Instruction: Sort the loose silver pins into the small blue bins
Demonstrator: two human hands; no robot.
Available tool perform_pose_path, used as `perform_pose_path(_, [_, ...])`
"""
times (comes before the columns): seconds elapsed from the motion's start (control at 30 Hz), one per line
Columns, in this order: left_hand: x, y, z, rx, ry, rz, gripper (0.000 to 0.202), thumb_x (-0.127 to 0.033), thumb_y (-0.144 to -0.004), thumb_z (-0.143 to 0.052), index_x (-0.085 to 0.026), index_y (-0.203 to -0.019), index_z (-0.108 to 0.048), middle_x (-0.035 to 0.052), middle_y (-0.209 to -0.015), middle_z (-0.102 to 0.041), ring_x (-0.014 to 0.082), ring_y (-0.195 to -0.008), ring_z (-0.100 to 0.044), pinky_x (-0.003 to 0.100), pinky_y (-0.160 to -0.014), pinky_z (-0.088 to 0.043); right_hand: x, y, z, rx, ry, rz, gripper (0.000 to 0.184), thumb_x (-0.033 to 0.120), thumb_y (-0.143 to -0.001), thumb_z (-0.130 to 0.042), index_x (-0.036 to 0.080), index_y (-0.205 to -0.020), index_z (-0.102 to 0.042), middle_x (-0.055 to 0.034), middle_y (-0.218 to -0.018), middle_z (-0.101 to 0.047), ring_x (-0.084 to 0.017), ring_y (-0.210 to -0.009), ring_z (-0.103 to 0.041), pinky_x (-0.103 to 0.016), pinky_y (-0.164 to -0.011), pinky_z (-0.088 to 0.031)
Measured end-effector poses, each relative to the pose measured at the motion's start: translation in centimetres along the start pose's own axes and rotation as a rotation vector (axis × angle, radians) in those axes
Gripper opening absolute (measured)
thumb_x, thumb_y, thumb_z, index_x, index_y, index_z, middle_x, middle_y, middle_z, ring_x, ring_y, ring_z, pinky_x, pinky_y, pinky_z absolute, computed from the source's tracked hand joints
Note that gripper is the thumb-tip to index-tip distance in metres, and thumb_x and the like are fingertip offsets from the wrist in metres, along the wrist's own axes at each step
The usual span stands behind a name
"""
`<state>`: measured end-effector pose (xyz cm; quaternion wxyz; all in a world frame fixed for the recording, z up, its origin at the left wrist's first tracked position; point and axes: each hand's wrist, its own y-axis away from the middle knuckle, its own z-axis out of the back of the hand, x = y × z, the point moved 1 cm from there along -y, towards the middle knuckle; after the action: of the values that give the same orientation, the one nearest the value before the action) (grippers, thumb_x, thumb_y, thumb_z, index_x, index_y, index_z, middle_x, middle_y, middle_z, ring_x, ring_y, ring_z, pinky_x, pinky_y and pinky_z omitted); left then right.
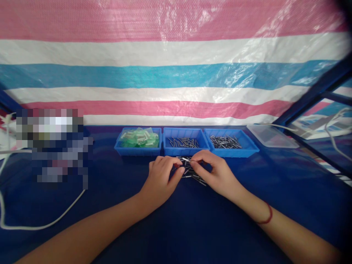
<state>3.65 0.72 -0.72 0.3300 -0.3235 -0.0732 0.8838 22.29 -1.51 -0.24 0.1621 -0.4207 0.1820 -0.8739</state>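
Note:
A loose pile of thin metal pins [196,178] lies on the blue table between my two hands. My right hand [217,172] comes in from the right, thumb and forefinger pinched together on one slim metal pin [184,158] that points left. On the pile's left side is my left hand [162,176], its thumb and forefinger slightly apart with no held piece visible between them. Its other fingers are curled and partly hidden. Just behind the hands, a blue bin [185,151] holds more metal pins.
A second blue bin [232,152] of short metal pieces stands to the right, and a left bin [137,151] holds green-wrapped pieces. A clear plastic lid [272,136] lies far right. White cable [41,227] loops at left beside a blurred-out area. Striped sheeting [176,77] hangs behind.

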Motion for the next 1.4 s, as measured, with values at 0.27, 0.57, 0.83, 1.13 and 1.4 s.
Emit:
perform_pose_path(0.27, [0.3, 0.2, -0.2, 0.096, -0.202, -0.119, 0.011, -0.028, -0.088, -0.055, -0.025, -0.092, -0.065, 0.0032, -0.110, -0.062, 0.0231, -0.102, -0.048, 0.040, -0.081, -0.029, -3.7, -1.6, 7.0, -0.392, 0.450, -0.160, 0.011, 0.026, -0.082, -0.055, 0.020, -0.075, -0.061, -0.0033, -0.073, -0.062, -0.018, -0.065, -0.055, -0.031, -0.062, -0.042])
perform_pose_path(0.57, [0.3, 0.1, -0.4, 0.116, -0.231, -0.104, 0.016, -0.026, -0.094, -0.047, -0.022, -0.090, -0.062, 0.0022, -0.106, -0.063, 0.0222, -0.098, -0.049, 0.039, -0.079, -0.029, -5.9, -1.6, 6.4, -0.279, 0.706, -0.151, 0.028, 0.041, -0.085, -0.056, 0.019, -0.079, -0.071, -0.0073, -0.075, -0.068, -0.023, -0.073, -0.060, -0.035, -0.071, -0.043])
perform_pose_path(0.83, [0.8, -0.3, -0.1, 0.044, -0.068, -0.006, 0.017, -0.024, -0.098, -0.039, -0.020, -0.092, -0.054, 0.0001, -0.092, -0.064, 0.0177, -0.086, -0.053, 0.035, -0.079, -0.031, 0.0, -0.7, 2.6, -0.067, 0.301, 0.154, 0.015, 0.030, -0.088, -0.056, 0.020, -0.080, -0.064, -0.0046, -0.081, -0.067, -0.020, -0.078, -0.060, -0.035, -0.076, -0.045])
perform_pose_path(1.13, [0.5, -0.2, 0.1, 0.019, 0.000, -0.101, 0.015, -0.023, -0.097, -0.043, -0.020, -0.090, -0.056, -0.0001, -0.089, -0.064, 0.0170, -0.087, -0.055, 0.034, -0.081, -0.033, 0.8, 0.2, 0.1, 0.141, 0.074, 0.103, 0.011, 0.020, -0.089, -0.056, 0.021, -0.086, -0.067, -0.0037, -0.088, -0.067, -0.016, -0.084, -0.059, -0.032, -0.078, -0.046])
perform_pose_path(1.4, [1.0, -0.3, -0.2, -0.043, 0.231, -0.103, 0.012, -0.021, -0.092, -0.051, -0.019, -0.104, -0.056, 0.0019, -0.095, -0.064, 0.0152, -0.089, -0.058, 0.028, -0.082, -0.041, 0.8, 0.3, -0.3, 0.222, 0.058, 0.061, 0.012, 0.021, -0.089, -0.056, 0.021, -0.082, -0.066, -0.0020, -0.086, -0.067, -0.017, -0.083, -0.057, -0.033, -0.078, -0.044])
